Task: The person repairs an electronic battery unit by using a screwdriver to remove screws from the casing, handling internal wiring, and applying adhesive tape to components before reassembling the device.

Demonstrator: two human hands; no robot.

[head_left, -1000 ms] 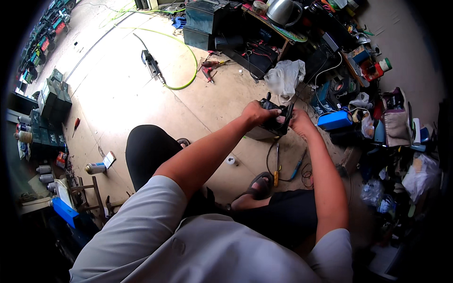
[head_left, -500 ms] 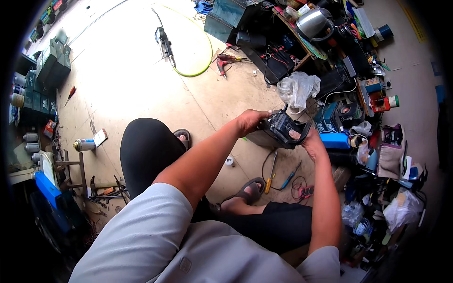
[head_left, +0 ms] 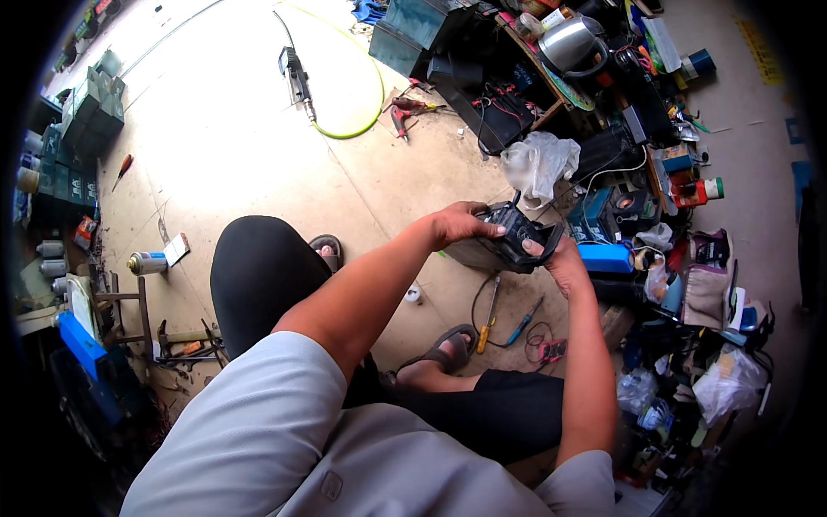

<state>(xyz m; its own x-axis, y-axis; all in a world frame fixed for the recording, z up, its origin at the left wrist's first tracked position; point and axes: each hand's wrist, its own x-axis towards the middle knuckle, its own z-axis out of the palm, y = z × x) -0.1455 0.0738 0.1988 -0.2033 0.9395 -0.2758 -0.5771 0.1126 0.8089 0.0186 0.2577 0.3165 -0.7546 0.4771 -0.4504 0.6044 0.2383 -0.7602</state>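
Both hands on a black device [head_left: 515, 237], held up over the floor in front of the knees.

Left hand [head_left: 461, 222] curls over its left end, fingers closed on the casing; right hand [head_left: 562, 258] cups the right side from below, thumb pressed on top. White plastic bag [head_left: 538, 164] just beyond it; yellow-handled screwdriver [head_left: 487, 317] on the floor underneath, blue box [head_left: 606, 258] right of it.

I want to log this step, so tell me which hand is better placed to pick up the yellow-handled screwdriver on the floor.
Probably the right hand. It cups the black device from below, nearer the yellow-handled screwdriver lying under it. The left hand grips the device's top and would have to cross over.
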